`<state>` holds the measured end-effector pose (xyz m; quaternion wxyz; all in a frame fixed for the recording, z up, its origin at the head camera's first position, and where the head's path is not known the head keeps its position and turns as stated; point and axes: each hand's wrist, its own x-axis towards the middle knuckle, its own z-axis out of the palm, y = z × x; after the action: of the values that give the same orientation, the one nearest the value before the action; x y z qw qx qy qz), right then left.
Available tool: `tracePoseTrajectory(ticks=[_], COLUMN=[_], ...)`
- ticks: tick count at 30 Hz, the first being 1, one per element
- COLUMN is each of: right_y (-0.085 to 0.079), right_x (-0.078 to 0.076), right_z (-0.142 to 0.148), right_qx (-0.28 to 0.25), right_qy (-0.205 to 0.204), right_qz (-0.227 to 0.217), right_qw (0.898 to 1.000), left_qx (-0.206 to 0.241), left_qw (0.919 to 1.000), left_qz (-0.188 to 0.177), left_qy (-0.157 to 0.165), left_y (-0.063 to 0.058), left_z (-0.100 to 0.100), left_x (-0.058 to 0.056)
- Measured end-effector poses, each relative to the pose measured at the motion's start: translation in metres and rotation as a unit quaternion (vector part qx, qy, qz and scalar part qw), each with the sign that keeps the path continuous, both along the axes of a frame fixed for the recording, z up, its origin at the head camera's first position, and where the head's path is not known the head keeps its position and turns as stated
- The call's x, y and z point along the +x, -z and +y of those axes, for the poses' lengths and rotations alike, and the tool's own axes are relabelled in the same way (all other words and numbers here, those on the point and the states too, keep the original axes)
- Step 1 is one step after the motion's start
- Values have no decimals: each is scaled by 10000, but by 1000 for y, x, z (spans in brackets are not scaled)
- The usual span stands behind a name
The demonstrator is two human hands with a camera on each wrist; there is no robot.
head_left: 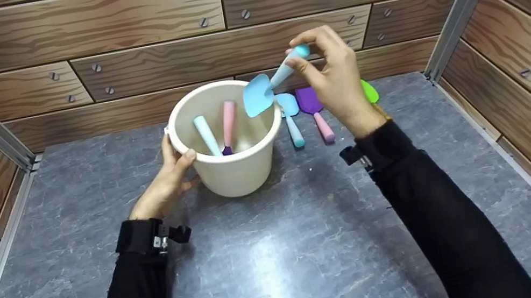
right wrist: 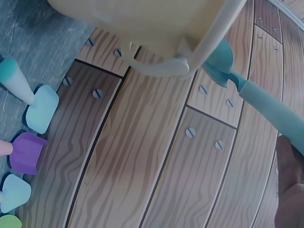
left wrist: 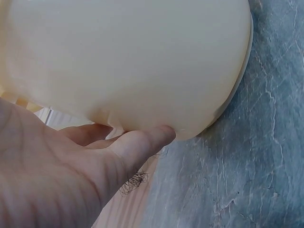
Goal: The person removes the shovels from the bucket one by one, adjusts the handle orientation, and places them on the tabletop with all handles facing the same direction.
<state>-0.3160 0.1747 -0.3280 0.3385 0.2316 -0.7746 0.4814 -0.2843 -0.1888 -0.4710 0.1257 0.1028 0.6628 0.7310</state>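
A cream bucket [head_left: 239, 172] stands upright on the grey surface, its side filling much of the left wrist view. My left hand [head_left: 165, 176] holds its left side, the thumb near the rim and fingers around the wall. Above the right rim, my right hand [head_left: 334, 74] pinches the handle end of a light blue toy shovel [head_left: 257, 94], blade pointing down toward the opening. Inside the bucket lean a shovel with a pale blue handle [head_left: 207, 135] and one with a pink handle [head_left: 229, 122]; their blades are mostly hidden.
Right of the bucket lie a blue shovel [head_left: 292, 119] and a purple shovel with pink handle [head_left: 310, 100]. Another light blue blade [right wrist: 15, 194] and a green blade [head_left: 370, 91] lie beyond, partly hidden by my right hand in the head view. Wood-patterned walls [head_left: 153, 68] enclose the surface.
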Motion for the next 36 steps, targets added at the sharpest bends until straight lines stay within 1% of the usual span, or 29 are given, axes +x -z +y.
tracePoseTrajectory(ticks=[2, 9, 16, 19, 23, 29, 36], right_y=[-1, -3, -2, 0, 3, 10, 18], right_x=[0, -1, -2, -4, -6, -11, -16], right_z=[4, 19, 34, 40, 49, 64, 76], right_qx=[-141, -430, -677, -745, -739, -682, -1168], right_qy=[42, 119, 361, 385, 461, 812, 919], right_qz=[-1, 322, 363, 373, 349, 273, -145], right_qw=[9999, 9985, 9964, 9958, 9956, 9940, 9888], left_qx=[13, 83, 101, 105, 110, -12, -9], left_qw=[10000, 10000, 9999, 9999, 9999, 9999, 9999], left_qz=[-15, -32, -56, -38, -25, -113, -111], left_qy=[-9, -33, -47, -46, -51, -56, -31], left_y=[0, 0, 1, 1, 1, -1, -1], left_z=[0, 1, 1, 1, 1, 0, 1], left_x=[0, 0, 0, 0, 0, -1, -1])
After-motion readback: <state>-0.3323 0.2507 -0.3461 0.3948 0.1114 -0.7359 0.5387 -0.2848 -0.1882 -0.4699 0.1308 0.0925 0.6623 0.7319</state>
